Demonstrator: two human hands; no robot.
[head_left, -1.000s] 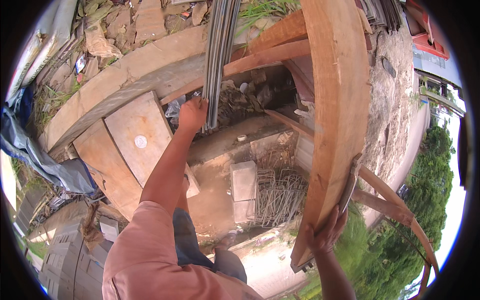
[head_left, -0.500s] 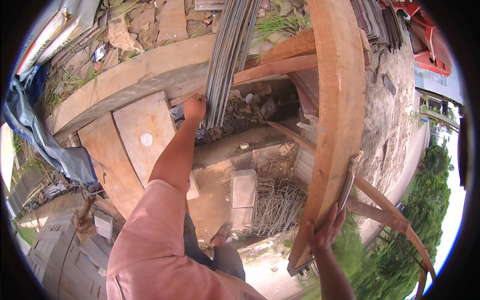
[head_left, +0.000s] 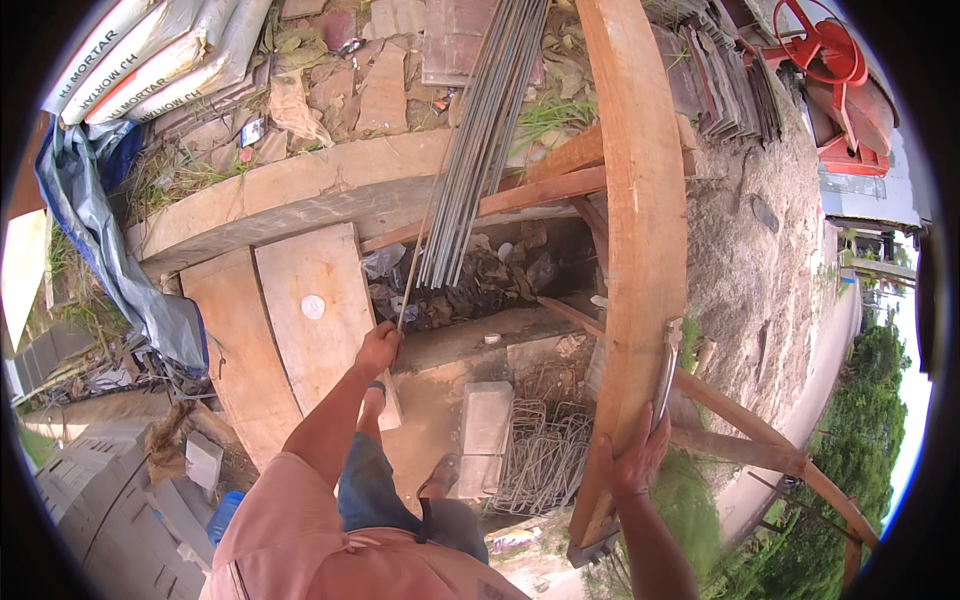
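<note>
My left hand (head_left: 378, 347) is closed around the near end of one thin steel rod (head_left: 408, 280). This rod slants away from a bundle of grey steel rods (head_left: 470, 160), which lies across a concrete edge. A thick wooden beam (head_left: 640, 200) stretches along my right side. My right hand (head_left: 636, 452) lies against the beam's right edge, thumb apart and fingers stretched out. Those fingers touch the lower end of a metal bar (head_left: 667, 365) set along the beam; whether they grip it is unclear.
Two flat boards (head_left: 310, 300) lie left of my left arm. Bent steel stirrups (head_left: 545, 450) are heaped beside grey blocks (head_left: 487, 410) near my feet. White and grey sacks (head_left: 170, 60) and a blue-grey tarp (head_left: 120, 250) sit far left. Wooden braces (head_left: 740, 405) cross at right.
My left hand has come nearer to me and slightly left, drawing one rod out from the bundle. The view has shifted. My right hand stays at the beam's edge.
</note>
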